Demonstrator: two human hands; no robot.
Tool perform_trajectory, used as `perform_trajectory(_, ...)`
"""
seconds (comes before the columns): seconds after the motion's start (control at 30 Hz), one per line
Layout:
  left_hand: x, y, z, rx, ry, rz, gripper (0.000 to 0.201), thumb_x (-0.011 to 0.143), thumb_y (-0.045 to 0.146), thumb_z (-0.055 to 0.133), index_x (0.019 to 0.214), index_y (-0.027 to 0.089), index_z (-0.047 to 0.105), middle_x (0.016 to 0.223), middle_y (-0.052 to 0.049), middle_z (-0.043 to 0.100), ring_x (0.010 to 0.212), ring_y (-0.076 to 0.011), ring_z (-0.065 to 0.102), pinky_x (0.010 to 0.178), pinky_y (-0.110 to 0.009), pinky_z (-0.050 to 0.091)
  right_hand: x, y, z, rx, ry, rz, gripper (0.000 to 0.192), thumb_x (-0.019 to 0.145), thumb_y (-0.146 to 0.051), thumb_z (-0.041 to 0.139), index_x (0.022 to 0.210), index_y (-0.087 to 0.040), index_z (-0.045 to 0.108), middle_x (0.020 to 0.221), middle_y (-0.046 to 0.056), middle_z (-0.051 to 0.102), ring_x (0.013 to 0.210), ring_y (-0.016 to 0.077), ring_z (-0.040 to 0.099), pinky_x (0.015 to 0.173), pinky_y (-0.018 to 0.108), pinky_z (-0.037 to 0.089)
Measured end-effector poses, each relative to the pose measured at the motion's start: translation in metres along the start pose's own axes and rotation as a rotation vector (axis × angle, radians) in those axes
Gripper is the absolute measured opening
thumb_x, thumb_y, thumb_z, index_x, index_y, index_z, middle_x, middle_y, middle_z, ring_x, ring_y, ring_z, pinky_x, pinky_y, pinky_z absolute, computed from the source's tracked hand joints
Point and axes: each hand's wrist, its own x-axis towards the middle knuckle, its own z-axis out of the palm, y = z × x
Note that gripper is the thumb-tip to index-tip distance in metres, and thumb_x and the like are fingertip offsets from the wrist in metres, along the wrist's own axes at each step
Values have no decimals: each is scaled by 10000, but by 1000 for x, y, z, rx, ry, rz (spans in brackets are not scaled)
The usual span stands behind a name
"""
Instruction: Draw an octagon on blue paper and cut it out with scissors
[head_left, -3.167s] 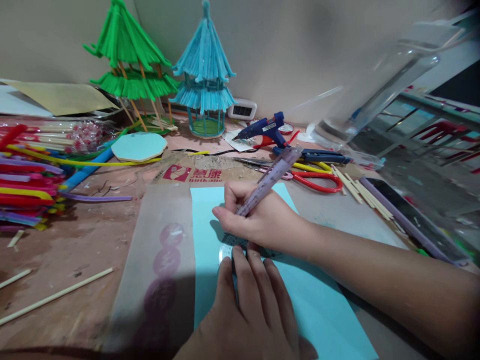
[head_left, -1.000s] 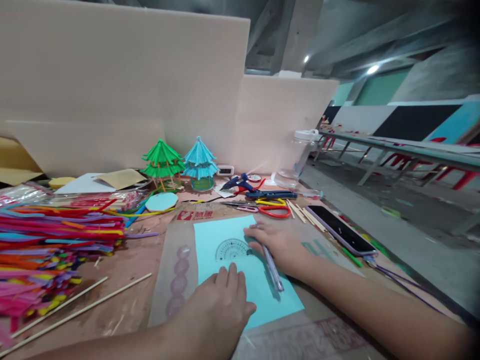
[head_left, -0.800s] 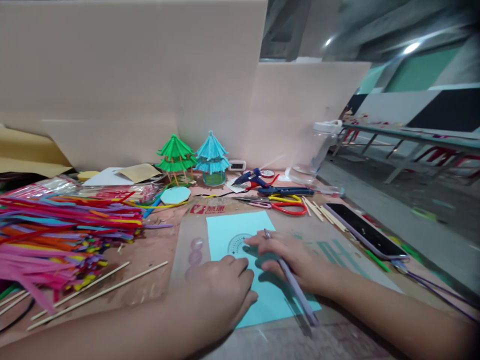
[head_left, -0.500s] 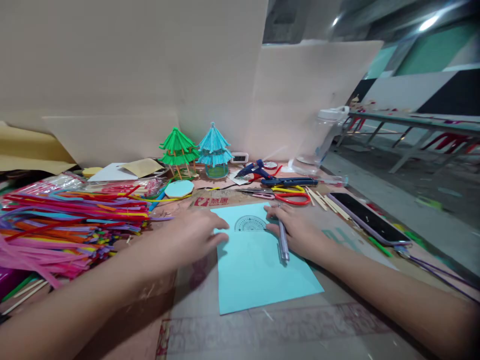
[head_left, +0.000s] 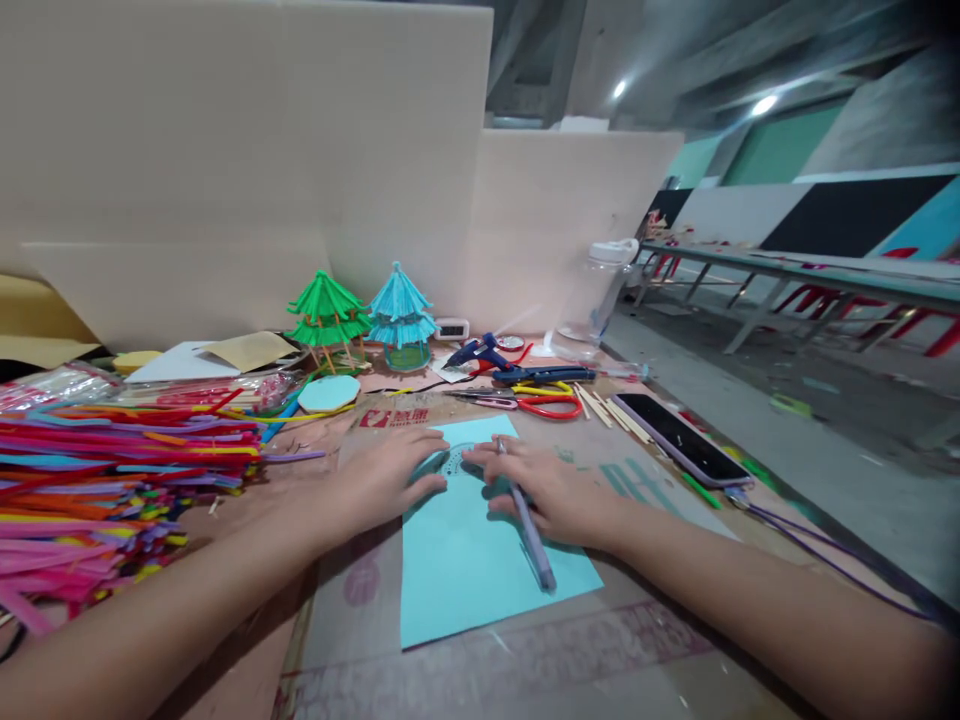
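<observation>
A sheet of light blue paper (head_left: pixel 480 570) lies on a cardboard-like mat in front of me. Near its top is a clear protractor (head_left: pixel 457 460), partly covered by my fingers. My left hand (head_left: pixel 382 475) lies over the paper's left edge with its fingers stretched out, the tips at the protractor's left side. In my right hand (head_left: pixel 551 490) a light purple pen (head_left: pixel 534 545) is tucked between the fingers, slanting down toward me. The right fingertips reach the protractor's right side.
Colourful pipe cleaners (head_left: pixel 112 480) are heaped at left. Green (head_left: pixel 328 315) and blue (head_left: pixel 401 315) model pavilions stand behind, near a glue gun (head_left: pixel 480 350), pliers (head_left: pixel 544 374) and scissors (head_left: pixel 547 402). A phone (head_left: pixel 679 435), wooden sticks (head_left: pixel 600 408) and a water bottle (head_left: pixel 589 300) are at right.
The view has swung right and up. My left hand has come over the paper's edge to the protractor, and my right fingers reach farther across it, the pen still in that hand.
</observation>
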Motion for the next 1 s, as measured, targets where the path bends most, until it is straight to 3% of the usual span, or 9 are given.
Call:
perform_trajectory(0.07, 9, 4, 7, -17, -8, 19, 337, 967, 333, 627, 1266, 182, 601, 1319, -102, 609, 1218, -280, 585, 1023, -536, 484, -1, 0, 1, -7, 6, -34, 136, 965, -297, 602, 1069, -209, 587, 1326, 138, 655, 1275, 283, 564, 1091, 484, 435)
perform_trajectory(0.23, 41, 5, 16, -38, -72, -42, 361, 964, 354, 626, 1284, 192, 585, 1334, -105, 585, 1191, -280, 588, 995, -527, 500, -2, 4, 4, -20, 60, 45, 135, 999, -298, 530, 1068, -185, 560, 1116, 146, 698, 1007, 269, 658, 848, 410, 535)
perform_trajectory(0.37, 63, -2, 11, -92, -278, -103, 366, 954, 373, 643, 1260, 181, 591, 1248, -94, 622, 1047, -241, 645, 880, -454, 565, -2, 6, 6, -31, 73, 61, 131, 991, -317, 539, 1046, -200, 564, 1048, 119, 695, 934, 260, 651, 799, 384, 520)
perform_trajectory(0.47, 71, -4, 6, -110, -356, -140, 358, 955, 380, 640, 1245, 174, 597, 1217, -87, 633, 1012, -233, 654, 852, -436, 574, -1, 5, 5, -29, 93, 66, 118, 990, -316, 535, 1038, -211, 563, 1075, 113, 699, 928, 251, 656, 786, 366, 518)
perform_trajectory(0.63, 73, -2, 6, -119, -373, -164, 338, 950, 382, 646, 1212, 170, 614, 1223, -85, 632, 1040, -244, 646, 876, -450, 564, 0, 4, 3, -7, 157, 115, 115, 976, -309, 530, 1024, -212, 572, 999, 113, 706, 892, 265, 670, 769, 390, 529)
perform_trajectory(0.87, 70, -2, 7, -234, -345, -111, 358, 959, 377, 635, 1251, 174, 591, 1201, -85, 637, 990, -226, 658, 837, -427, 577, 3, 6, 3, 77, 203, 225, 98, 962, -329, 522, 989, -237, 543, 1077, 107, 721, 979, 278, 692, 830, 422, 538)
perform_trajectory(1.0, 73, 4, 9, -225, -266, -70, 368, 945, 379, 653, 1250, 181, 600, 1285, -94, 607, 1105, -264, 624, 924, -482, 543, 3, 6, 3, 109, 219, 259, 131, 959, -355, 515, 996, -234, 552, 1091, 103, 723, 954, 271, 700, 812, 413, 548)
